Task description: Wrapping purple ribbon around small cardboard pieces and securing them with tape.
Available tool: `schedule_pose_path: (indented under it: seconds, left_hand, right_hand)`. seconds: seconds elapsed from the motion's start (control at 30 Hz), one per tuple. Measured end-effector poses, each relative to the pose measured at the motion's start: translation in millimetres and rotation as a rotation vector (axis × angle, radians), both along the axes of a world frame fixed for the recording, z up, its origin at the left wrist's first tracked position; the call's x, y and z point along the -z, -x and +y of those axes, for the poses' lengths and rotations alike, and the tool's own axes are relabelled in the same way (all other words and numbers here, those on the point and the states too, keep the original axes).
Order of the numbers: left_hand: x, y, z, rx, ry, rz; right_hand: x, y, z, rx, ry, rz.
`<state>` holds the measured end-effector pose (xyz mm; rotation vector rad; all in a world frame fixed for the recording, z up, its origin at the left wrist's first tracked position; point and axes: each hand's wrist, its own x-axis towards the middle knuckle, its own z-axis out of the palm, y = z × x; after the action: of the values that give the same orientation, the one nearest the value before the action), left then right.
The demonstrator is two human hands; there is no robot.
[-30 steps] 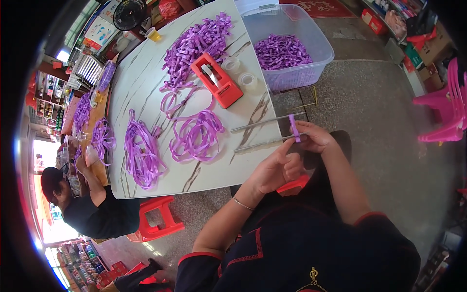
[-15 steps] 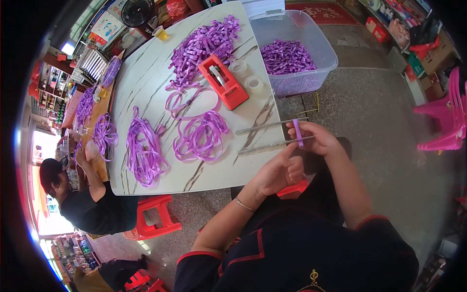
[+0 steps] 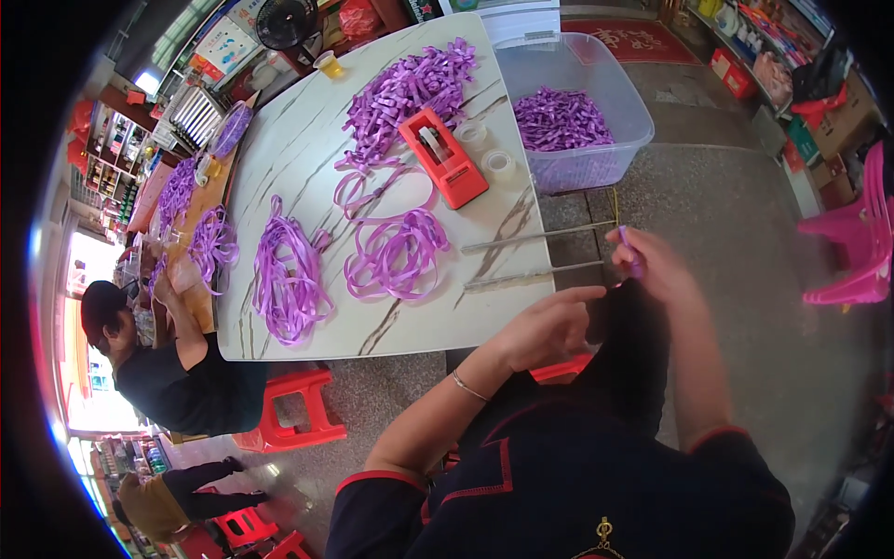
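A short loop of purple ribbon (image 3: 630, 252) is pinched in the fingers of my right hand (image 3: 659, 265), which is slightly blurred beyond the table's right edge. Just left of it, my left hand (image 3: 554, 324) points its index finger toward the loop; its other fingers are partly curled, and I see nothing held in it. Two thin metal rods, a far one (image 3: 540, 236) and a near one (image 3: 531, 276), reach out past the table edge toward my hands. The ribbon appears to be off the rod ends.
On the marble-patterned table (image 3: 279, 168) lie a pile of purple ribbon pieces (image 3: 410, 93), loose ribbon coils (image 3: 396, 256), a red tape dispenser (image 3: 445, 158) and small clear cups (image 3: 499, 165). A clear bin (image 3: 582, 168) of ribbon pieces stands beyond. A co-worker (image 3: 177, 363) sits at left.
My right hand has drawn the purple ribbon loop to the right, away from the rods it was around. My left hand's index finger has stretched out. The view has shifted slightly.
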<state>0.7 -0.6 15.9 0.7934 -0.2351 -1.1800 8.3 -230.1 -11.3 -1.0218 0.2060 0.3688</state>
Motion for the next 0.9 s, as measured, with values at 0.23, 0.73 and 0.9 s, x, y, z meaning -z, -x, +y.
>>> schedule_pose_path:
  seconds: [0.23, 0.73, 0.9]
  left_hand:
    - [-47, -20, -11, -0.285, -0.220, -0.688]
    - [-56, -36, 61, -0.199, -0.400, -0.882]
    - [-69, -74, 87, -0.253, -0.481, -0.957]
  right_hand:
    - [-80, 29, 37, -0.221, 0.273, -0.176]
    - [-72, 12, 82, -0.524, 0.340, -0.261]
    - [-76, 8, 96, -0.379, 0.260, -0.201]
